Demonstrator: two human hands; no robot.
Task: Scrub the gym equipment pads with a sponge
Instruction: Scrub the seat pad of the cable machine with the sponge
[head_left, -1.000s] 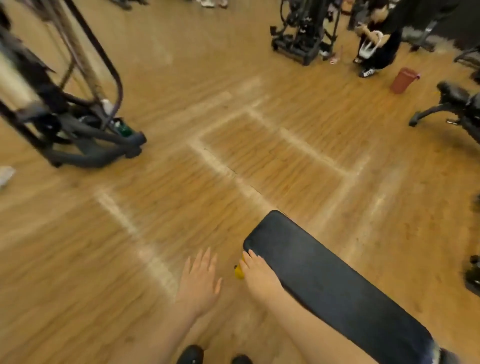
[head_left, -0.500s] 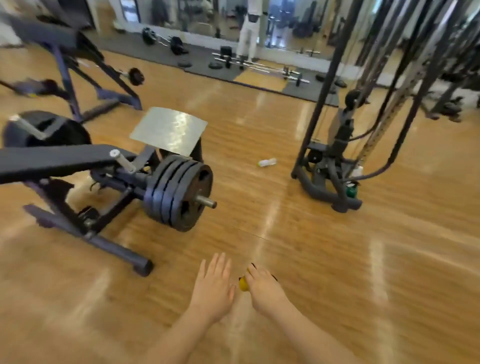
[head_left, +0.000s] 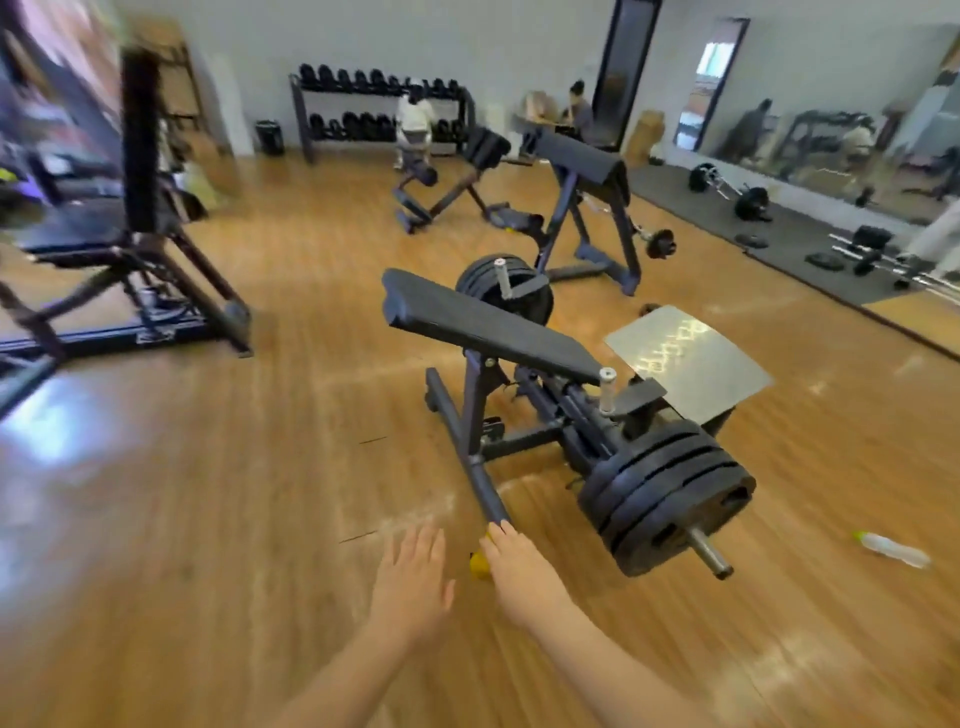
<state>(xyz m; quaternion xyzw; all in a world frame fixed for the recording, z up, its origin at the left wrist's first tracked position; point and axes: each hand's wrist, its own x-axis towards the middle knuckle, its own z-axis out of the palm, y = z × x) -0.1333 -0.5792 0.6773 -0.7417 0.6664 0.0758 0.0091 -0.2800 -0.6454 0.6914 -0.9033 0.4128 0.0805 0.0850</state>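
The right hand (head_left: 519, 574) grips a yellow sponge (head_left: 479, 564); the left hand (head_left: 413, 582) is spread, empty. Best carry it to the black padded incline rest (head_left: 488, 327) ahead and press flat along the pad's upper edge.

Both forearms stretched out in front, palms down. Left hand (head_left: 413, 577) is flat with fingers straight and a bit spread, holding nothing. Right hand (head_left: 519, 569) is wrapped over something yellow, knuckles up.
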